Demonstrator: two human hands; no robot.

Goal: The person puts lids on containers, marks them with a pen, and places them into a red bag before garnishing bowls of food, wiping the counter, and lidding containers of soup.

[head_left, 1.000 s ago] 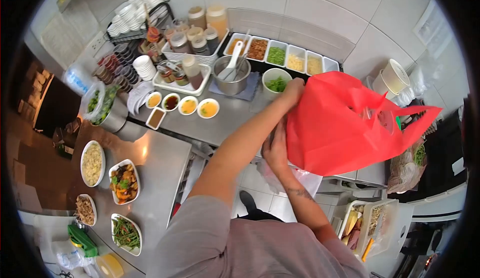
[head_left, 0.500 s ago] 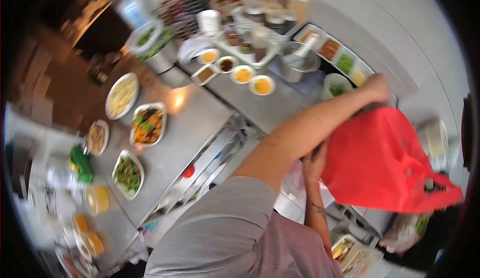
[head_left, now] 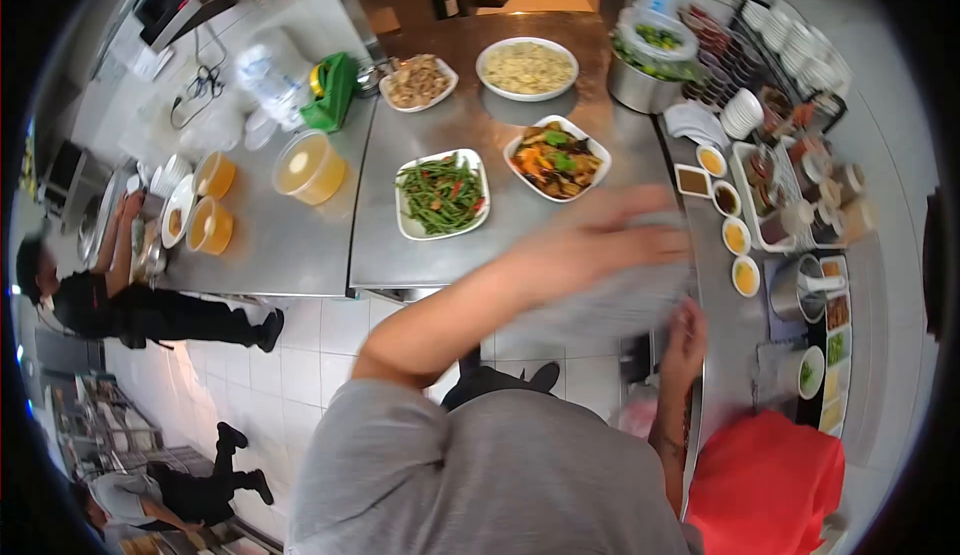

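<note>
My left hand (head_left: 610,238) is smeared by motion above a grey, blurred, thin-looking thing (head_left: 615,300), which it seems to hold; its kind cannot be made out. Close by, at that thing's right edge, my right hand (head_left: 684,335) has its fingers curled together, and what they hold is hidden. Both hands are at the near edge of the steel counter. A red bag (head_left: 765,485) lies at the lower right, beside my right forearm. Beyond my left hand sit a dish of vegetables in sauce (head_left: 557,160) and a dish of green beans (head_left: 442,195).
Farther back stand a bowl of pale yellow food (head_left: 527,68) and a meat dish (head_left: 417,83). Sauce bowls (head_left: 736,236) and a steel pot (head_left: 797,288) line the right counter. Yellow tubs (head_left: 309,168) stand left. Two people (head_left: 150,310) are at the left.
My view has turned left, toward the dishes. My left hand has come away from the right counter by the red bag and now moves over a grey thing beside my right hand.
</note>
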